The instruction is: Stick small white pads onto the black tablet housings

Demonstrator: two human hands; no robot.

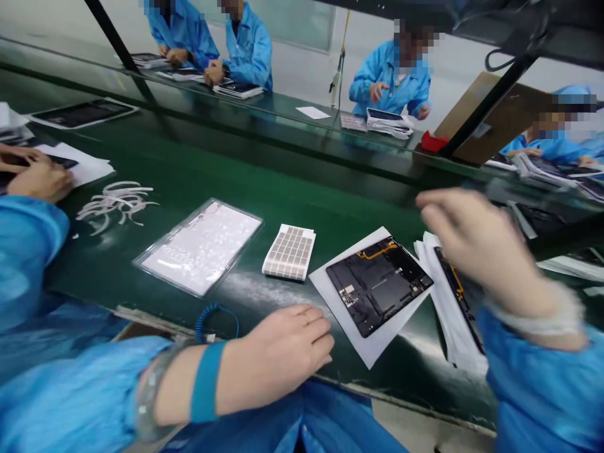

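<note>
My left hand (287, 355) rests palm down at the near edge of the green bench, fingers loosely bent and holding nothing I can see. My right hand (479, 242) is raised at the right, slightly blurred; its thumb and forefinger point left, apart, with nothing visible between them. Below and left of it lies a black tablet back housing (377, 286) with an orange flex cable, on a white paper sheet (370, 355). Partly behind my right forearm, a similar housing (460, 292) sits on a stack of white sheets (441, 308). A pad of grey square stickers (291, 251) lies left of the tablet housing.
A clear-edged tray with a white sheet (202, 245) lies at centre left, near curled white strips (116, 204). A neighbour's hands (42, 176) work at far left. A coiled blue cord (214, 311) lies near the bench edge. Co-workers (394, 82) sit across behind a raised rail.
</note>
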